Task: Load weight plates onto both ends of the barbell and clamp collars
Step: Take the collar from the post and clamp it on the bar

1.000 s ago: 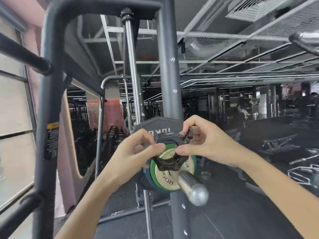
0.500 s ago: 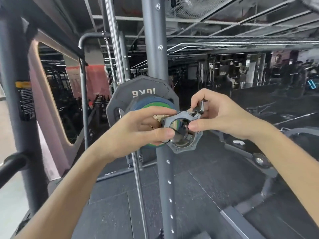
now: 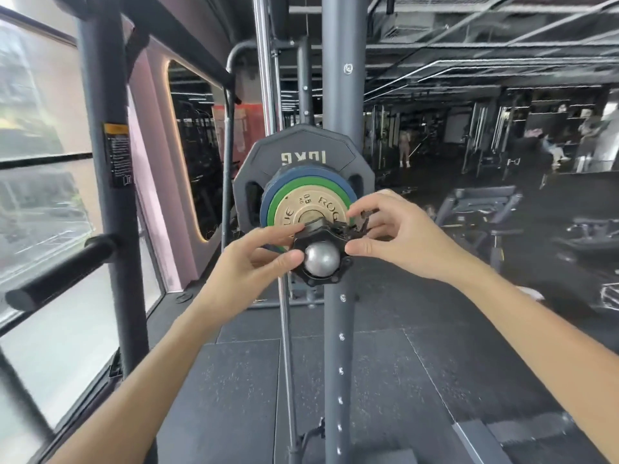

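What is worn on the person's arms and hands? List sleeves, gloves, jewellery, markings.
Nothing worn shows. The left hand and right hand are bare, without gloves or rings, and no sleeve, watch, band or marking shows up to the picture's edge.

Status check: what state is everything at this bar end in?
Collar: round the bar tip, lever apparently open.
Bar tip: showing through the collar.
Plates: black, blue, green, tan, stacked on the bar.
Left hand: pinching the collar.
Right hand: pinching the lever.
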